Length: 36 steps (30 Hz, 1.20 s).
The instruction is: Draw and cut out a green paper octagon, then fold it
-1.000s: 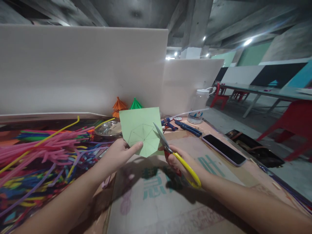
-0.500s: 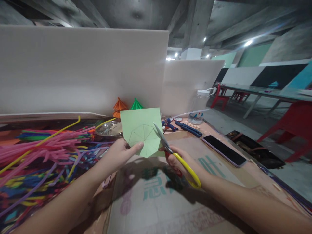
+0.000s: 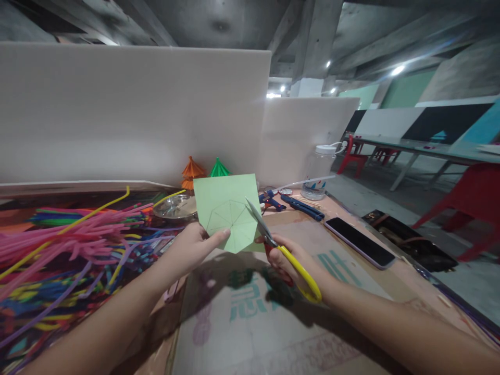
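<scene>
My left hand [image 3: 195, 247] pinches the lower left part of a light green paper sheet [image 3: 226, 208] and holds it up over the table; a polygon with spoke lines is drawn on it. My right hand [image 3: 291, 260] grips yellow-handled scissors [image 3: 273, 242]. Their blades are in the paper's right side, along the drawn outline.
A heap of coloured pipe cleaners [image 3: 66, 250] fills the left of the table. Behind the paper are a metal dish [image 3: 175, 207], an orange [image 3: 190, 171] and a green paper umbrella [image 3: 219, 169], blue tools [image 3: 300, 207], a plastic jar [image 3: 319, 172]. A phone [image 3: 359, 241] lies right. White partition [image 3: 133, 109] behind.
Almost nothing has moved; the paper and the scissors sit slightly lower and to the right in view, with the blades still in the sheet.
</scene>
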{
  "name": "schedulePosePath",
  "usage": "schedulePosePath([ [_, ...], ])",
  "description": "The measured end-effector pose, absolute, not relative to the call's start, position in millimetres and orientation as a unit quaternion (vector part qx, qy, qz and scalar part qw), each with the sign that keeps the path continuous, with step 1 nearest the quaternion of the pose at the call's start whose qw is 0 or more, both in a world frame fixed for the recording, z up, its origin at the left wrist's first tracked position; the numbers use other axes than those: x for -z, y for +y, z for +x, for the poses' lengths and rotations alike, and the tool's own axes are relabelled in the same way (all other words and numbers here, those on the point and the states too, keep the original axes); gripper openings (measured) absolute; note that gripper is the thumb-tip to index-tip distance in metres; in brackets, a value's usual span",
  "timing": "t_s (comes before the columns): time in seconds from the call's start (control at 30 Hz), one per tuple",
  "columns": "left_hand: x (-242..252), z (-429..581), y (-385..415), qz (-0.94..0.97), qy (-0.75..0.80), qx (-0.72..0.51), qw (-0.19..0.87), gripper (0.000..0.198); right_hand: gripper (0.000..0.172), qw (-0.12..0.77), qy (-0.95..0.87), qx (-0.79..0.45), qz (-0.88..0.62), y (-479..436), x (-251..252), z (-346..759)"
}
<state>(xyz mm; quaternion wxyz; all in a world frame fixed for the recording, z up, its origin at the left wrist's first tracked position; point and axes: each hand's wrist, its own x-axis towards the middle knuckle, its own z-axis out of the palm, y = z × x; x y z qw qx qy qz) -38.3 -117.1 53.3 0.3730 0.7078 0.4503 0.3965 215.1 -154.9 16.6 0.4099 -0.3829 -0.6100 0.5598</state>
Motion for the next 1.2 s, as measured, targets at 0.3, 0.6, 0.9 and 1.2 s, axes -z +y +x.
schedulePosePath([
  [0.3,-53.4,-38.2,-117.4,0.706,0.453,-0.396,0.373,0.045,0.081,0.406,-0.611,-0.556,-0.389,-154.1,-15.0,216.4],
  [0.6,-55.6,-38.3,-117.4,0.704,0.457,-0.396,0.371,0.046,0.083,0.4,-0.608,-0.561,-0.395,-152.7,-14.1,216.5],
  [0.9,-54.5,-39.6,-116.7,0.707,0.46,-0.391,0.37,0.047,0.08,0.402,-0.613,-0.554,-0.395,-154.8,-14.6,215.4],
  [1.2,-59.5,-38.5,-119.3,0.711,0.458,-0.39,0.364,0.049,0.079,0.401,-0.609,-0.558,-0.397,-155.9,-15.5,214.7],
])
